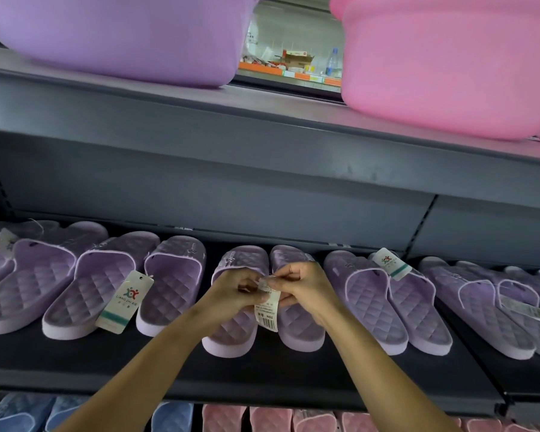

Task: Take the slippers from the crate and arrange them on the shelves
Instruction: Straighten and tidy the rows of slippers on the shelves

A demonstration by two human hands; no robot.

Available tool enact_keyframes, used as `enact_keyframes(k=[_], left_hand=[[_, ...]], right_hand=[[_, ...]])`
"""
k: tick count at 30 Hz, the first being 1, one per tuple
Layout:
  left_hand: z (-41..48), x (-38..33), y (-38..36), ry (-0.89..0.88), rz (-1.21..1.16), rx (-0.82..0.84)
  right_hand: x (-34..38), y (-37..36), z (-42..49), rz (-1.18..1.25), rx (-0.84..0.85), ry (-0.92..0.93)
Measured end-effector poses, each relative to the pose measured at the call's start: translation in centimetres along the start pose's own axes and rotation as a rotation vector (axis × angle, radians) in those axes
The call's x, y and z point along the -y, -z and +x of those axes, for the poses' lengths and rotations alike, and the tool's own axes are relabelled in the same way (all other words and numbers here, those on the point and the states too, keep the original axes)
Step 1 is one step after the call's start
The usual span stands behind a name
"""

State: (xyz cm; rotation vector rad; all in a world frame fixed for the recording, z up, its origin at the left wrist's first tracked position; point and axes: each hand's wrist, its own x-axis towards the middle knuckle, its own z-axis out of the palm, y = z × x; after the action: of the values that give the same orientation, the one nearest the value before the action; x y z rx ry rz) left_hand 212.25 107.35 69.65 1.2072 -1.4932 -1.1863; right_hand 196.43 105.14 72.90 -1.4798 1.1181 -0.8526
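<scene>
A pair of lilac quilted slippers lies side by side on the dark shelf (293, 375), the left slipper (234, 332) and the right slipper (296, 328). Between them hangs a white barcode tag (268, 310). My left hand (231, 291) and my right hand (306, 288) meet over the pair, and both pinch the top of that tag with fingers curled. More lilac slipper pairs (106, 291) line the same shelf to the left and to the right (418, 307), some with hang tags (123, 302). The crate is out of view.
A purple plastic tub (122, 35) and a pink plastic tub (449, 63) stand on the upper shelf (262, 120). Blue slippers (28, 413) and pink slippers (262, 419) fill the shelf below. A strip of bare shelf runs in front of the lilac slippers.
</scene>
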Motion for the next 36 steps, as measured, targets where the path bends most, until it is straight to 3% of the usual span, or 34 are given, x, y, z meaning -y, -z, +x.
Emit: enact_keyframes(k=[7,15,21,26,31,36], left_hand=[[0.6,-0.8,-0.5,0.034,-0.031,-0.063],[0.5,-0.6,0.2,0.013,0.152,-0.157],[-0.2,1.0,2.9,0.101,0.136,-0.256],[-0.5,2.4,1.7,-0.035,0.477,-0.395],[-1.4,3.1,1.0,-0.186,0.619,-0.47],[-2.9,4.1,1.2,-0.374,0.739,-0.257]], right_hand=[[-0.1,0.7,0.4,-0.038,-0.032,0.028],[-1.8,0.4,1.0,-0.056,-0.01,0.076],[-3.8,2.0,0.8,-0.322,-0.135,0.27],[-5.5,2.8,0.1,-0.647,-0.169,0.307],[-6.7,3.2,-0.5,-0.832,-0.2,0.348],[-6.9,2.9,-1.3,-0.982,-0.145,0.373]])
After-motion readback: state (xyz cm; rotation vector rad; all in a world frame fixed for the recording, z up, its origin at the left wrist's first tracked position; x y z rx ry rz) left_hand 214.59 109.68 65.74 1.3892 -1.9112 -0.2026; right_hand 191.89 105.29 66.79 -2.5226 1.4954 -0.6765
